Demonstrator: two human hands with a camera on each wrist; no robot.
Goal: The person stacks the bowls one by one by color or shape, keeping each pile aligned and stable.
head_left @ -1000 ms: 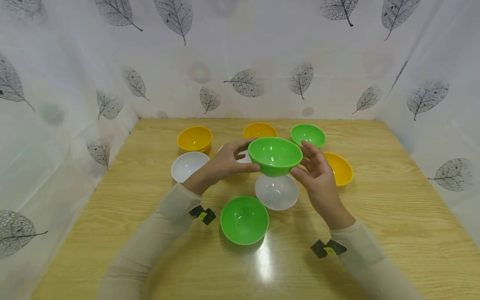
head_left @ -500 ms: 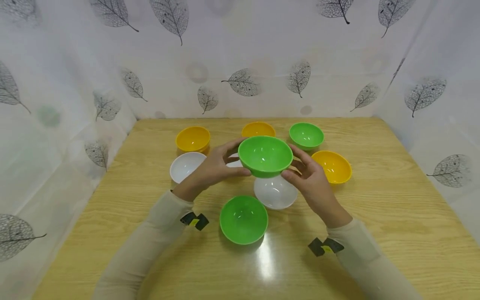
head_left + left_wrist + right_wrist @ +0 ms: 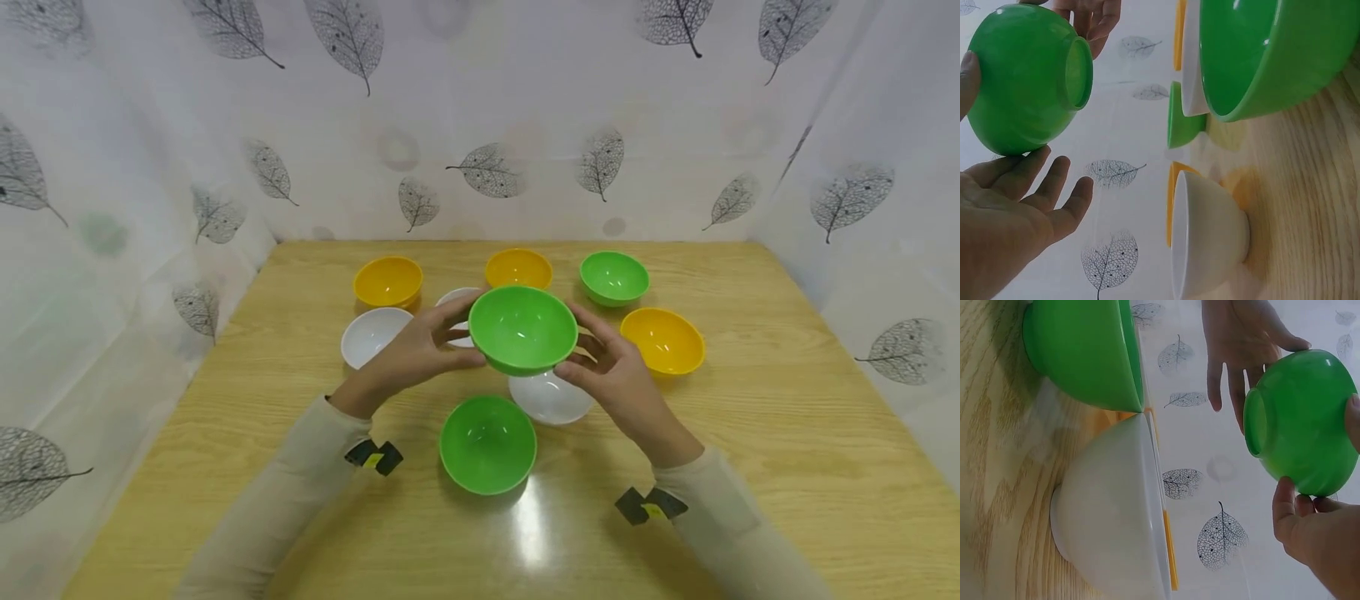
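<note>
A green bowl (image 3: 522, 329) is held in the air between both hands, its hollow side facing up and toward the head camera. My left hand (image 3: 423, 346) grips its left side, thumb low on the wall and fingers behind. On the opposite side my right hand (image 3: 615, 375) pinches it the same way. The wrist views show the bowl's foot ring (image 3: 1077, 73) raised off the table. Below stands a second green bowl (image 3: 487, 446), nearest the person. A white bowl (image 3: 551, 402) behind it is partly hidden by the held one.
The wooden table (image 3: 787, 433) also bears yellow bowls at the back left (image 3: 387, 282), back middle (image 3: 518, 268) and right (image 3: 662, 342). A third green bowl (image 3: 614, 277) sits at the back right. White bowls (image 3: 373, 335) stand on the left, one partly hidden. Leaf-patterned cloth (image 3: 525, 108) surrounds the table.
Both hands have moved left with the held green bowl, and lately a little lower. The yellow bowl on the right now shows more fully. The bowls on the table stay put.
</note>
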